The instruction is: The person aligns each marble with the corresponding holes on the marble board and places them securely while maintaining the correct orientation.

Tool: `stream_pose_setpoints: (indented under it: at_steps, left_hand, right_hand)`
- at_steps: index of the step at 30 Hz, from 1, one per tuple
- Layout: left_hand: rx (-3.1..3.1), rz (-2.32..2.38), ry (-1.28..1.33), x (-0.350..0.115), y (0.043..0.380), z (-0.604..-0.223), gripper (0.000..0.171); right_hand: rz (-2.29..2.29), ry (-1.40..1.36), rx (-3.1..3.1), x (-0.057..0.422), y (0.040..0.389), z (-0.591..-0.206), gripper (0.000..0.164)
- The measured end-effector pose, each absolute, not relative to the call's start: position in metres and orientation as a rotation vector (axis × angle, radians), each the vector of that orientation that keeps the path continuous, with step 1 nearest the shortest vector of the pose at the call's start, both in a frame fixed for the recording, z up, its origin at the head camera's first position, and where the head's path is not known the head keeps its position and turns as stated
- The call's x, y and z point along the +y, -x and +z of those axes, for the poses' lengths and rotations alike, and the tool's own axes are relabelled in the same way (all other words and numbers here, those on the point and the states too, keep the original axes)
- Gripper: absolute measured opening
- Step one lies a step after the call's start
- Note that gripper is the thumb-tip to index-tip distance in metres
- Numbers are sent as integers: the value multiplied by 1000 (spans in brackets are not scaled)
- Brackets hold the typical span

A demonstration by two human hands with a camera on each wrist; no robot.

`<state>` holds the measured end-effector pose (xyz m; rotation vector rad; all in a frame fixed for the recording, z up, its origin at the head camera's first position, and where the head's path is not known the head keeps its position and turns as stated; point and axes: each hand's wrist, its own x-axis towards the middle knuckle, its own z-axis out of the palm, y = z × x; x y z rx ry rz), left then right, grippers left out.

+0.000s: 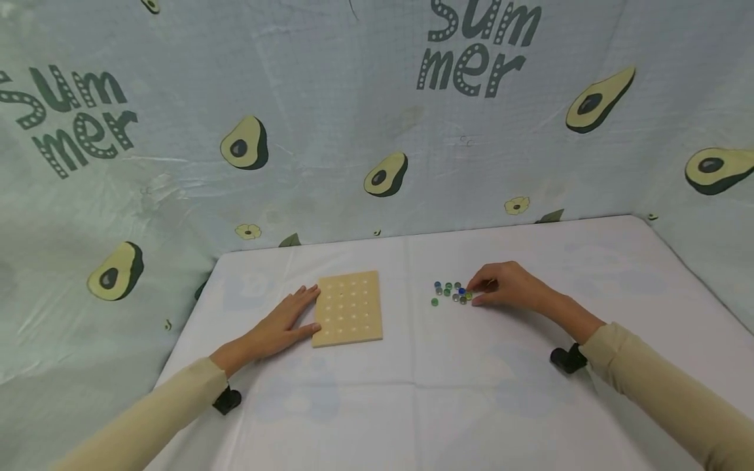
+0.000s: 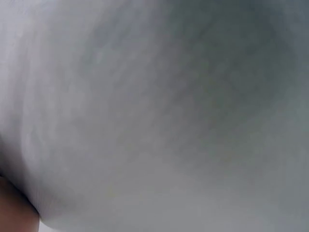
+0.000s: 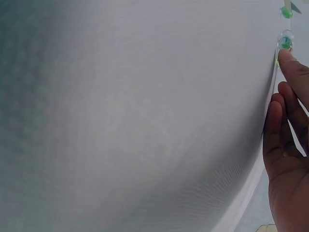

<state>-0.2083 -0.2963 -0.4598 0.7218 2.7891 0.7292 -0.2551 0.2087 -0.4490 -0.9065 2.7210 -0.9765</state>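
Note:
A square beige board (image 1: 349, 309) with rows of small round hollows lies left of the middle of the table. My left hand (image 1: 285, 325) rests with spread, straight fingers at its left edge, thumb and fingertips touching it. Right of the board, several glass marbles (image 1: 448, 292) in blue, green and clear lie in a loose cluster. At the cluster's right side is my right hand (image 1: 509, 286), thumb and forefinger bent around a yellow-green marble (image 1: 469, 296); whether they pinch it is unclear. In the right wrist view, the thumb (image 3: 295, 72) reaches a green marble (image 3: 286, 42).
A white cloth covers the table (image 1: 365, 405). Behind it hangs a pale curtain (image 1: 318, 131) printed with avocados and lettering. Each wrist carries a black camera, one on the left (image 1: 226, 400) and one on the right (image 1: 568, 358). Blurred pale fabric fills most of both wrist views.

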Motion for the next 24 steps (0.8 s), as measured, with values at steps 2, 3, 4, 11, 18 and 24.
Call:
stream_pose_setpoints:
  at_steps: [2,3,4,11,18,24]
  left_hand:
    - [2798,697,-721,-296,208,-460,81]
    - [2804,680,-725,-296,208,-461,82]
    - [2810,662,-725,-296,208,-461,82]
    - [2844,628,-784,-296,204,-461,82]
    - [2874,601,-834,-298,206,-466,80]
    - [2862,550,-803,-296,205,-465,80]
  right_hand:
    - [-972,904,2718,207,256,-449,21]
    - [-973,907,2716,207,256,-449,21]
    - [-979,910,2712,206,256,-448,20]
    - [-951,963,2723,204,257,-447,18]
    - [-934,1036,2772,207,260,-450,17]
    - [-941,1019,2792,213,258,-445,19]
